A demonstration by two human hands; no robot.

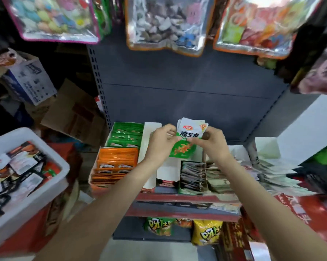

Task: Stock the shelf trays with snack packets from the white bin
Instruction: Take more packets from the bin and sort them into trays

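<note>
Both hands hold a small stack of white-and-green snack packets (189, 137) upright above the shelf. My left hand (160, 143) grips the stack's left edge and my right hand (212, 142) pinches its right edge. Directly below them a white cardboard tray (166, 171) shows a mostly bare bottom. To its left stand a tray of green packets (126, 135) and a tray of orange packets (115, 166). The white bin (29, 199), at the lower left, holds several mixed packets.
A tray of dark packets (193, 176) and loose pale packets (272, 172) fill the shelf's right side. Large candy bags (166, 23) hang overhead. Chip bags (206, 232) sit on the shelf below. Cardboard boxes (72, 113) pile up behind the bin.
</note>
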